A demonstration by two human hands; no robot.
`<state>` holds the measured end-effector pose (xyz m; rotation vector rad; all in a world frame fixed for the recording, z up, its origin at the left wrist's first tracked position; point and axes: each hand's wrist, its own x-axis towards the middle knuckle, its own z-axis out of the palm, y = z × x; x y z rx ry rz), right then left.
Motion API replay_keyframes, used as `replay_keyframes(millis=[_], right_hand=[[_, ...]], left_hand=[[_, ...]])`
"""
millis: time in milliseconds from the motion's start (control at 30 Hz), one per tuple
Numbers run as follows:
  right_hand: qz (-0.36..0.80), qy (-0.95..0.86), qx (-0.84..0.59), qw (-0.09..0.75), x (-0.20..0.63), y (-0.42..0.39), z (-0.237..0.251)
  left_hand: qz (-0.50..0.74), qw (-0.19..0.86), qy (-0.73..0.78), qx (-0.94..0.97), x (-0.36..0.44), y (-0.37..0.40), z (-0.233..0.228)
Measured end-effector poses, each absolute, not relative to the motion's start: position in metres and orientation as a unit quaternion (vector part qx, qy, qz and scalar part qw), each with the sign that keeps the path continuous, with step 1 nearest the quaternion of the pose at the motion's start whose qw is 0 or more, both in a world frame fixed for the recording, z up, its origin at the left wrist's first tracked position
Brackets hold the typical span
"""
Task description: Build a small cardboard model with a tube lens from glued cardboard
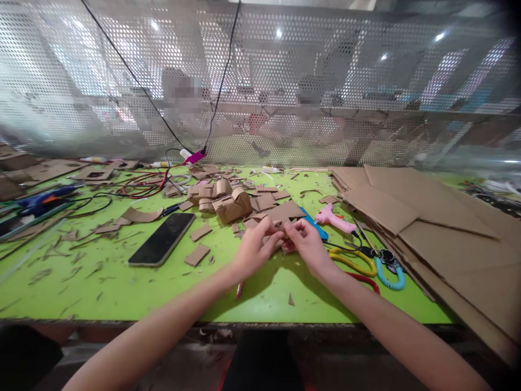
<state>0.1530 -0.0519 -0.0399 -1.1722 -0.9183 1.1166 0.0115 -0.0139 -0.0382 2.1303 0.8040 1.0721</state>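
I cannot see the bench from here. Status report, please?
Both hands, left hand and right hand, pinch a small cardboard piece. Pink glue gun beside right hand. Phone lies left.

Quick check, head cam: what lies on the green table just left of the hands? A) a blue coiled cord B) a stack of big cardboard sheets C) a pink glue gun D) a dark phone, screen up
D: the phone lies flat on the green table to the left of the left hand, while the pink glue gun, cardboard sheets and blue coiled cord all sit on the right-hand side.
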Motion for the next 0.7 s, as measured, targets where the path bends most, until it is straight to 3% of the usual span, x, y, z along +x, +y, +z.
replay_keyframes(millis=[700], right_hand=[[0.435, -0.567, -0.483, 0.507, 0.173, -0.049, -0.038]], left_hand=[[0.447, 0.396, 0.327, 0.733, 0.010, -0.010, -0.032]])
